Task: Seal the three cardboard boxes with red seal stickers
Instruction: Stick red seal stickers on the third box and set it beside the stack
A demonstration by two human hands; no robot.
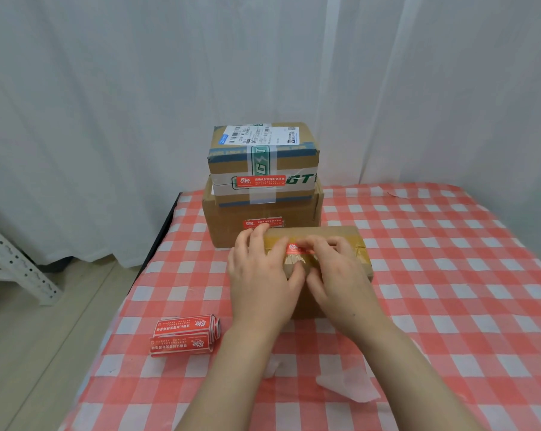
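Note:
A small brown cardboard box (pixel 350 241) lies nearest me on the checked table. My left hand (pixel 260 272) rests flat on its left end. My right hand (pixel 334 272) presses its fingers on a red seal sticker (pixel 295 247) that lies across the box's taped seam. Behind it two boxes stand stacked: a larger plain box (pixel 228 222) below with a red sticker (pixel 263 223) on its front, and a taped box (pixel 263 157) with a shipping label on top, also bearing a red sticker (pixel 261 181). A stack of red seal stickers (pixel 185 334) lies to my left.
A red-and-white checked cloth (pixel 449 275) covers the table. White peeled backing papers (pixel 347 384) lie near the front. A white curtain hangs behind. A metal rack leg (pixel 14 262) stands on the floor at the left, beyond the table's left edge.

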